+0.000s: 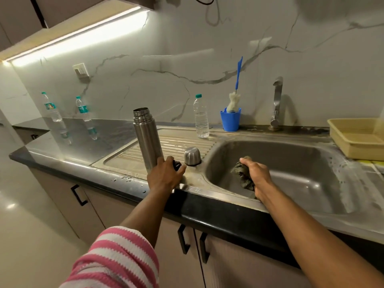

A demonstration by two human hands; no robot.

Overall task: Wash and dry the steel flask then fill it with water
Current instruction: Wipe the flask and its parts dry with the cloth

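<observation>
Your steel sink (pixel 291 163) fills the counter's right half, its ribbed drainboard (pixel 176 142) to the left; the flask (pixel 146 138) stands upright and uncapped on that drainboard, its cap (pixel 192 155) just beside it near the basin edge; your left hand (pixel 166 175) is wrapped around the flask's base, with a small dark part, unclear, by its fingers; your right hand (pixel 256 173) is closed on a grey cloth (pixel 242 173) above the basin; the two hands are well apart.
</observation>
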